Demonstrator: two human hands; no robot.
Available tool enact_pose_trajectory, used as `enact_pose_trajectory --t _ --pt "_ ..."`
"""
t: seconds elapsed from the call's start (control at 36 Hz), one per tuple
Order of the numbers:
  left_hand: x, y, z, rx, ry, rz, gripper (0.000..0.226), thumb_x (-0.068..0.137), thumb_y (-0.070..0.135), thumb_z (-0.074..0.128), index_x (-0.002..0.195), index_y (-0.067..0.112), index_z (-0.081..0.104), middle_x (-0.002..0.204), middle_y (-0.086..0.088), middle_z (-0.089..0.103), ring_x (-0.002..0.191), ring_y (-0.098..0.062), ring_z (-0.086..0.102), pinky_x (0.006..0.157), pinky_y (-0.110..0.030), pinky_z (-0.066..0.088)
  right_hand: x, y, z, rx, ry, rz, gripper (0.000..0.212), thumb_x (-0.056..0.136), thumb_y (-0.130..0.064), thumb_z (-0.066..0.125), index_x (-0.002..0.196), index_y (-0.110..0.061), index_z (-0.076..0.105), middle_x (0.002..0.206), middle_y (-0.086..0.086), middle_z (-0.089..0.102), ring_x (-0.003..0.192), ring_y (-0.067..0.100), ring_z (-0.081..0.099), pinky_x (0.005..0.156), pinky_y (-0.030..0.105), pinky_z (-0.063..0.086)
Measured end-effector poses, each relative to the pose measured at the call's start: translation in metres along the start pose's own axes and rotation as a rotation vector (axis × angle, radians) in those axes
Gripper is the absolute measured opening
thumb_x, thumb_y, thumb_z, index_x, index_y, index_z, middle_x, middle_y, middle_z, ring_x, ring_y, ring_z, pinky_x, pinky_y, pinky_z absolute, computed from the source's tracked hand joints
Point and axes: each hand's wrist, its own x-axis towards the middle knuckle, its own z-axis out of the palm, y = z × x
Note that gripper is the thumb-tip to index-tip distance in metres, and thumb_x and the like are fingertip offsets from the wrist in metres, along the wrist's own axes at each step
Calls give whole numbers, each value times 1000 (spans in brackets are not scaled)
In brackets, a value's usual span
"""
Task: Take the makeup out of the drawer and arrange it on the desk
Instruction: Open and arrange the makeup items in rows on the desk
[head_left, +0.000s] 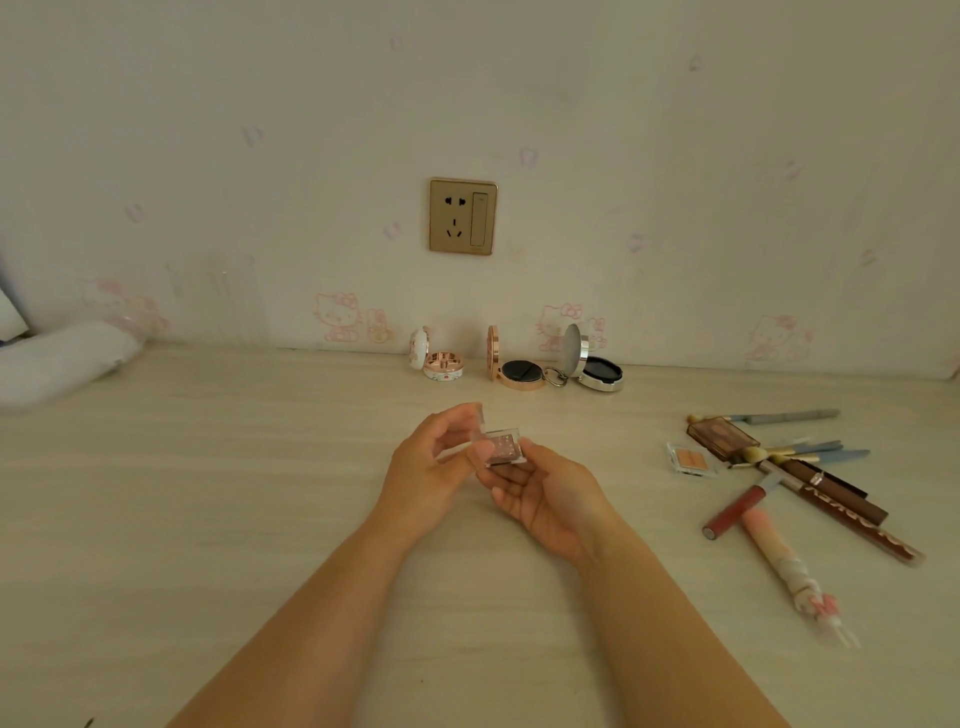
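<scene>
Right hand cradles a small clear-cased glitter eyeshadow pan, left hand pinches its lid open (drawer unseen). Next, probably: stand it beside the three open round compacts along the wall.

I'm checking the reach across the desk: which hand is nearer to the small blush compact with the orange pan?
Right. The right hand sits left of the blush compact, with bare desk between. The left hand is farther left, beyond the right hand.

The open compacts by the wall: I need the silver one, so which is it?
The silver compact, rightmost of three, beside the key ring. The middle compact is rose gold; the left compact is white with a floral pattern.
</scene>
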Motion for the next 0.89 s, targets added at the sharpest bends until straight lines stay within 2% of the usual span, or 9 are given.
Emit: enact_pose_trajectory --t 0.14,0.28,0.36,0.44,0.53,0.61,0.75,0.83,0.89 --pt "1 -2 0 -53 -10 -42 35 84 15 66 108 37 56 114 10 63 105 1 59 84 -7 46 3 1 -1 3 58 -22 31 100 -20 39 88 -3 62 68 10 68 57 16 66 46 20 52" --pt "3 -2 0 -91 3 -68 33 86 11 64 116 24 56 110 11 62 88 12 62 79 -5 46 4 2 -1 -70 86 -83 27 100 -21 40 92 -5 60 80 11 64 65 17 61 48 21 51" --pt "2 -2 -1 -92 15 -81 34 86 11 64 118 22 56 112 8 62 91 6 63 77 -5 46 6 4 -4 -248 108 -193 22 100 -22 42 112 -11 57 95 7 64 72 16 61 56 24 51" --pt "2 -2 -2 -81 27 -90 35 86 11 64 118 22 56 113 6 62 100 -2 61 77 -7 47 8 5 -8 -413 82 -271 30 98 -19 47 128 -17 50 104 4 63 80 14 63 67 25 50" --pt "6 -4 -7 -74 30 -124 35 86 15 64 119 23 56 118 4 62 103 -6 62 91 -20 50 13 2 -13 -585 29 -283 41 93 -13 55 133 -17 46 99 0 65 82 11 64 73 20 51" --pt "10 -6 -16 -30 30 -145 34 87 19 64 120 23 58 115 8 61 102 -5 62 93 -27 49 20 -2 -13 -753 29 -298 45 90 -10 59 134 -15 48 93 -4 64 82 11 62 75 16 50" --pt "18 -9 -38 4 -33 -186 37 87 12 63 123 18 54 116 5 58 102 -9 63 85 -20 53 38 -3 -2 -1095 51 -350 46 88 -19 63 132 -19 52 104 -3 62 93 7 55 73 6 40" --pt "25 -10 -52 109 -100 -170 49 87 9 63 130 24 44 110 4 56 92 1 60 70 -5 48 51 -3 1 -1322 22 -364 46 87 -25 64 131 -20 52 114 1 59 104 12 52 90 18 39" --pt "30 -14 -60 211 -155 -173 56 87 12 64 133 32 39 112 3 55 94 0 60 76 -6 46 58 -2 2 -1492 28 -384 46 88 -31 62 132 -24 52 119 3 56 114 19 46 99 27 37"
